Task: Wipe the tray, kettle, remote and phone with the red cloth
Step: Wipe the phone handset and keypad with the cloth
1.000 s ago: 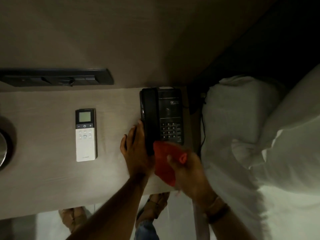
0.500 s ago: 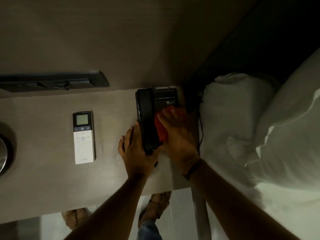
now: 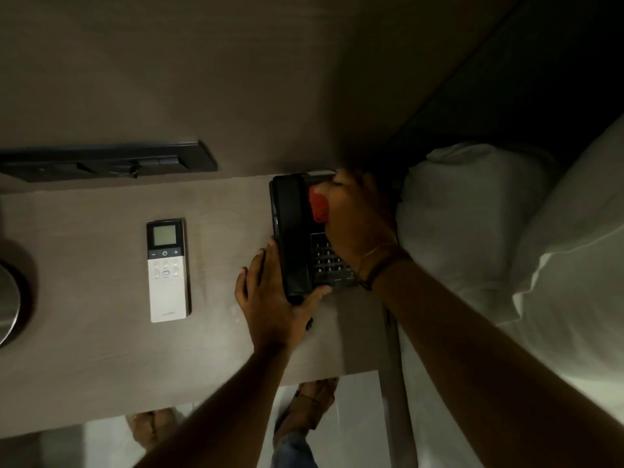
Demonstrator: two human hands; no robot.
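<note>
A black desk phone (image 3: 292, 231) stands at the right end of the wooden shelf (image 3: 101, 349), its handset on the cradle. My left hand (image 3: 275, 298) grips the phone's near left corner, fingers along its side and thumb at the front edge. My right hand (image 3: 358, 217) presses the red cloth (image 3: 319, 206) onto the far part of the phone, above the keypad (image 3: 326, 261). Only a small fold of the cloth shows under my fingers. The white remote (image 3: 167, 270) lies flat to the left of the phone.
A round metal object (image 3: 8, 298) shows at the shelf's left edge. A dark switch panel (image 3: 108, 162) sits on the wall behind. White pillows and bedding (image 3: 489, 231) lie right of the shelf. My feet (image 3: 310, 407) show below the shelf's front edge.
My right hand has carried the red cloth from the phone's near edge up over the keypad to its far end. My left hand has kept its hold on the phone's corner.
</note>
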